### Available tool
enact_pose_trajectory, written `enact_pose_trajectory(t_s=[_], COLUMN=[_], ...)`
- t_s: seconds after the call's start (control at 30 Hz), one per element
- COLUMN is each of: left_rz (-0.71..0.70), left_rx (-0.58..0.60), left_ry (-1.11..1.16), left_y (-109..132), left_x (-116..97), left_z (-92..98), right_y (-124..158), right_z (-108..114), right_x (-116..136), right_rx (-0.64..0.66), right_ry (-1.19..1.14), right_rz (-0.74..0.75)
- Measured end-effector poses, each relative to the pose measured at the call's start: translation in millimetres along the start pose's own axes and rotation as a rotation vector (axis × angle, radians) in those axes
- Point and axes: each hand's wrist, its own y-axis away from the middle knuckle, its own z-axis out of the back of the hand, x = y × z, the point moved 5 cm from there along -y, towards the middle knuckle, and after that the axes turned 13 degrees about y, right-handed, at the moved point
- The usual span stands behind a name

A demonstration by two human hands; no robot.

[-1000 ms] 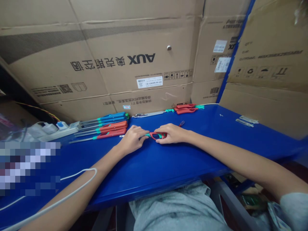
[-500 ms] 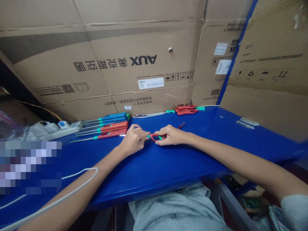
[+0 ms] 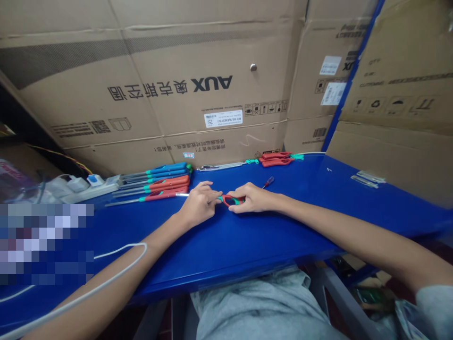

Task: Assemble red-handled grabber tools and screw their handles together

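Note:
Over the middle of the blue table, both hands hold one red-and-green long-neck lighter [image 3: 226,200]. My right hand [image 3: 252,198] grips its red body, thumb and fingers closed around the rear end. At the green front part, my left hand [image 3: 201,202] is closed on the lighter, and a metal tube sticks out on its far left side. Much of the lighter is hidden by the fingers. Left of my left hand lies a stack of blue and red lighters [image 3: 166,182], their metal necks pointing left. A small screwdriver [image 3: 269,182] rests just beyond my right hand.
Red handle pieces with green tips [image 3: 276,159] lie at the back, beside thin metal rods [image 3: 222,166]. Clear strips [image 3: 368,179] lie at the right. A power strip [image 3: 87,189] stands at the left, and a white cable [image 3: 141,252] crosses my left forearm. Cardboard [image 3: 170,56] walls the back.
The hands keep nearly the same hold on the lighter, with slight shifts of the left fingers. The view has tilted and moved a little.

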Motion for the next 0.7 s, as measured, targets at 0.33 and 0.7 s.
enact_pose_trajectory(t_s=[0.33, 0.7], left_rz=[0.218, 0.309], left_rx=[0.287, 0.289], left_ry=[-0.12, -0.071], left_y=[-10.8, -4.1], left_x=[10.9, 19.4], left_z=[-6.2, -4.7], right_y=[-0.5, 2.0], right_z=[11.3, 18.0], right_x=[-18.4, -24.4], right_rx=[0.025, -0.02], right_ry=[0.068, 0.332], right_rz=[-0.121, -0.039])
